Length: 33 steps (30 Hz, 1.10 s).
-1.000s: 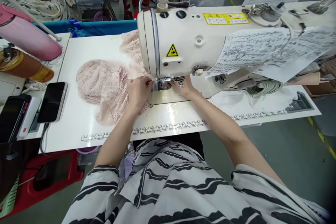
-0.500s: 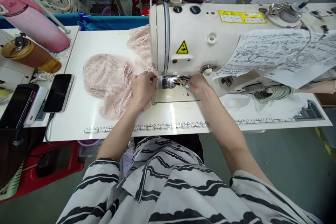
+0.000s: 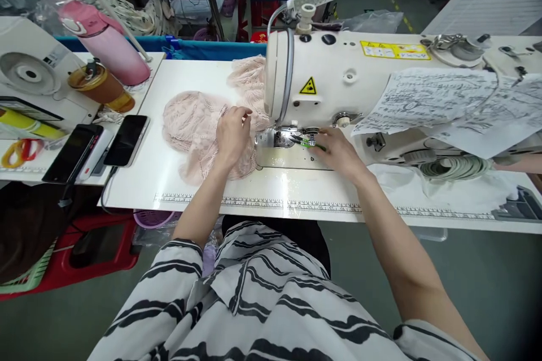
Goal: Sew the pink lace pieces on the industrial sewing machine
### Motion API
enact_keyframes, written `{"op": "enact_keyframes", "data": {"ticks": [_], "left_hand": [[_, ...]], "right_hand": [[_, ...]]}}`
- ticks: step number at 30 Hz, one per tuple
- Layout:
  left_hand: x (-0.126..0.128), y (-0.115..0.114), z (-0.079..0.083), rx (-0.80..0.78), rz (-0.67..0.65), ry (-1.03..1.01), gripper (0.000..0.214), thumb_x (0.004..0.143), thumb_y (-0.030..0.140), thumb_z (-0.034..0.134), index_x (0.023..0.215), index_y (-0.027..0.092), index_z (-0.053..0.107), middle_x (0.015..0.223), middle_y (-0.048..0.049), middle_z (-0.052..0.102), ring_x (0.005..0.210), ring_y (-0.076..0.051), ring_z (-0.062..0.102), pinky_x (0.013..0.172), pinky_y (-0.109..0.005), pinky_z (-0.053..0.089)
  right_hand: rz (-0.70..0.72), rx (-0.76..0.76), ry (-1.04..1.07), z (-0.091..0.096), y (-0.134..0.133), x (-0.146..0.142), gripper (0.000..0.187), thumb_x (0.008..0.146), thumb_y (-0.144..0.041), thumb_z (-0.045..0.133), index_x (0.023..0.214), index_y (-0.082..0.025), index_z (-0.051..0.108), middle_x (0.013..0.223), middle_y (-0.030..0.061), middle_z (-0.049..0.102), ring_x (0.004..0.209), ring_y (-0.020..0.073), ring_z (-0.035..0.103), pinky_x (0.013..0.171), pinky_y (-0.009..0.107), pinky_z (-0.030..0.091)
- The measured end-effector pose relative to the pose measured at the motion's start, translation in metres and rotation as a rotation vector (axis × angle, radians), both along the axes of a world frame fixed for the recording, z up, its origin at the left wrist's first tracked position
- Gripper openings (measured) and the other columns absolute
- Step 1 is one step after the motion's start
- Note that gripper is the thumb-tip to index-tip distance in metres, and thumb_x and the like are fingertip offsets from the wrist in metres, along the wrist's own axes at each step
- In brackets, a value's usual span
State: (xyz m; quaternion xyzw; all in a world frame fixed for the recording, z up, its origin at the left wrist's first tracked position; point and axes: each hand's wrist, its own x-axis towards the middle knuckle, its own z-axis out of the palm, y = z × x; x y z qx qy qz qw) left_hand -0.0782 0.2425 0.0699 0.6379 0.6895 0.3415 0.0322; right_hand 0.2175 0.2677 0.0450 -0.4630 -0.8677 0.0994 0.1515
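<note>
My left hand is over the right part of a pale pink lace fabric, just left of the sewing machine's needle area. Its fingers are curled, thumb and forefinger close together; whatever may be between them is too small to make out. At the other side of the needle plate, my right hand has its fingertips at the handle end of green-handled thread snips. The blades point left, toward the presser foot. More lace fabric lies bunched behind the machine head.
A phone, an amber cup and a pink bottle are at the left. A printed ruler follows the table's front edge. Handwritten sheets hang on the machine; a coil of pale green strip lies below.
The view has shifted left and up. My left hand has drawn back from the needle area onto the lace. My right hand has shifted along the snips, so more of the green handle shows.
</note>
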Motion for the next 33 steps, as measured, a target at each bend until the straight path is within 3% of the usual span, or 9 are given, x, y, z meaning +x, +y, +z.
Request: {"op": "enact_keyframes", "data": {"ticks": [4, 8, 12, 15, 18, 21, 25, 28, 33], "left_hand": [[-0.003, -0.003, 0.012, 0.033, 0.008, -0.132, 0.018, 0.095, 0.016, 0.049, 0.106, 0.021, 0.062, 0.108, -0.0055, 0.070, 0.096, -0.019, 0.065, 0.084, -0.032, 0.049], [-0.003, -0.014, 0.038, -0.041, -0.130, -0.257, 0.016, 0.093, 0.018, 0.053, 0.107, 0.019, 0.060, 0.106, -0.0052, 0.072, 0.097, -0.018, 0.066, 0.083, -0.029, 0.052], [-0.014, -0.044, 0.054, -0.248, -0.383, 0.004, 0.018, 0.093, 0.019, 0.051, 0.098, 0.021, 0.068, 0.104, -0.0041, 0.074, 0.094, -0.022, 0.068, 0.082, -0.034, 0.054], [-0.026, -0.070, 0.043, -0.355, -0.575, 0.209, 0.025, 0.096, 0.022, 0.048, 0.105, 0.021, 0.070, 0.113, -0.0051, 0.073, 0.096, -0.025, 0.070, 0.081, -0.036, 0.056], [-0.034, -0.085, 0.022, -0.345, -0.657, 0.245, 0.032, 0.101, 0.028, 0.043, 0.121, 0.024, 0.067, 0.128, -0.0049, 0.069, 0.112, -0.027, 0.067, 0.093, -0.039, 0.056], [-0.036, -0.082, 0.005, -0.302, -0.676, 0.256, 0.040, 0.104, 0.035, 0.038, 0.137, 0.025, 0.058, 0.141, -0.0059, 0.062, 0.130, -0.026, 0.059, 0.110, -0.043, 0.049], [-0.028, -0.055, -0.006, -0.281, -0.635, 0.276, 0.046, 0.104, 0.037, 0.038, 0.146, 0.022, 0.050, 0.152, -0.0083, 0.052, 0.144, -0.025, 0.045, 0.122, -0.047, 0.037], [-0.019, -0.031, -0.011, -0.253, -0.567, 0.292, 0.050, 0.103, 0.035, 0.041, 0.147, 0.013, 0.048, 0.154, -0.0134, 0.049, 0.148, -0.028, 0.038, 0.125, -0.050, 0.032], [-0.004, 0.000, -0.018, -0.277, -0.509, 0.319, 0.048, 0.101, 0.035, 0.045, 0.142, 0.009, 0.049, 0.147, -0.0179, 0.054, 0.146, -0.033, 0.039, 0.121, -0.052, 0.034]], "right_hand": [[-0.060, 0.161, -0.066, -0.001, -0.048, 0.016, 0.044, 0.103, -0.030, 0.034, 0.135, -0.017, 0.061, 0.147, 0.0145, 0.056, 0.133, 0.0345, 0.052, 0.107, 0.054, 0.047], [-0.183, 0.285, -0.125, -0.003, -0.083, 0.036, 0.044, 0.102, -0.028, 0.036, 0.139, -0.020, 0.058, 0.146, 0.0147, 0.057, 0.135, 0.0350, 0.052, 0.113, 0.059, 0.041], [-0.259, 0.280, -0.097, 0.005, -0.107, 0.048, 0.047, 0.100, -0.032, 0.039, 0.144, -0.023, 0.054, 0.147, 0.0161, 0.056, 0.134, 0.0375, 0.052, 0.109, 0.061, 0.044], [-0.231, 0.201, -0.018, 0.010, -0.114, 0.048, 0.044, 0.100, -0.035, 0.039, 0.136, -0.024, 0.061, 0.143, 0.0131, 0.060, 0.131, 0.0363, 0.055, 0.101, 0.058, 0.051], [-0.188, 0.084, 0.114, 0.013, -0.104, 0.038, 0.039, 0.099, -0.037, 0.042, 0.124, -0.025, 0.069, 0.136, 0.0100, 0.065, 0.126, 0.0326, 0.059, 0.093, 0.051, 0.057], [-0.163, -0.044, 0.227, 0.015, -0.075, 0.015, 0.036, 0.097, -0.035, 0.045, 0.119, -0.024, 0.071, 0.135, 0.0076, 0.066, 0.124, 0.0293, 0.061, 0.089, 0.045, 0.058], [-0.161, -0.155, 0.320, 0.010, -0.025, -0.029, 0.026, 0.088, -0.034, 0.059, 0.106, -0.020, 0.070, 0.121, 0.0104, 0.069, 0.094, 0.0271, 0.069, 0.079, 0.043, 0.057], [-0.192, -0.179, 0.360, 0.000, 0.002, -0.058, 0.025, 0.077, -0.045, 0.073, 0.081, -0.022, 0.064, 0.097, 0.0097, 0.070, 0.094, 0.0303, 0.066, 0.084, 0.047, 0.056], [-0.143, -0.273, 0.589, -0.014, 0.021, -0.067, 0.024, 0.077, -0.044, 0.073, 0.076, -0.024, 0.061, 0.085, 0.0064, 0.071, 0.095, 0.0284, 0.065, 0.095, 0.049, 0.052]]}}
